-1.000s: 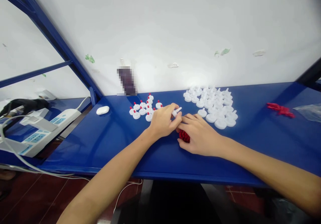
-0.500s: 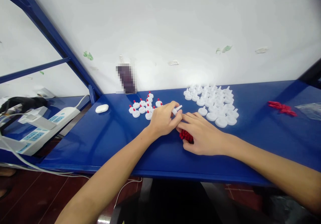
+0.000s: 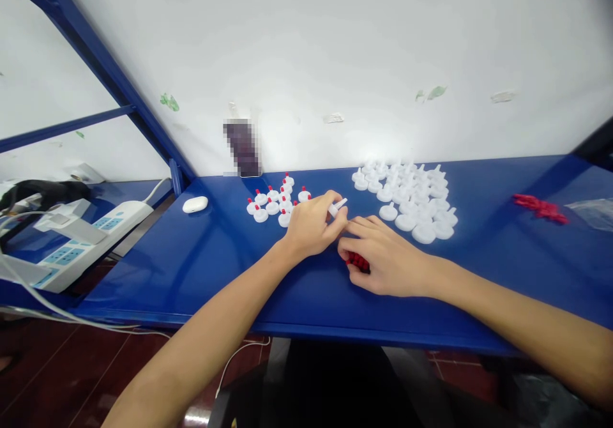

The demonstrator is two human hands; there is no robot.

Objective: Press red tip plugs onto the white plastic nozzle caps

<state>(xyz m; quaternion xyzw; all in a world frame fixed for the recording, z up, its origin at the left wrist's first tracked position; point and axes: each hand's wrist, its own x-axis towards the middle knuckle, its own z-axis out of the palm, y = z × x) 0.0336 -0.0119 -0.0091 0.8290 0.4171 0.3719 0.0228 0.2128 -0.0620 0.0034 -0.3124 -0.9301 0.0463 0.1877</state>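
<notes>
My left hand (image 3: 313,223) is closed around a white nozzle cap (image 3: 338,207), its narrow spout pointing up and to the right. Just right of it, my right hand (image 3: 383,255) curls its thumb and fingers around a small heap of red tip caps (image 3: 357,261), mostly covered by the fingers. Whether a single red cap is pinched there cannot be made out. Left of my hands stands a group of white nozzle caps with red tips (image 3: 272,207). Behind my right hand, white nozzle caps without red tips (image 3: 416,201) crowd together, spouts mostly up.
More red pieces (image 3: 541,209) lie at the right, beside a clear plastic bag (image 3: 594,212). A white earbud case (image 3: 195,204) is on the blue table (image 3: 215,275). A pixelated dark phone-like object (image 3: 244,148) leans on the wall. Power strips (image 3: 90,243) and cables occupy the left.
The fingers of my right hand have drawn in further over the red caps, covering more of them. My left hand holds the white nozzle cap almost in the same place.
</notes>
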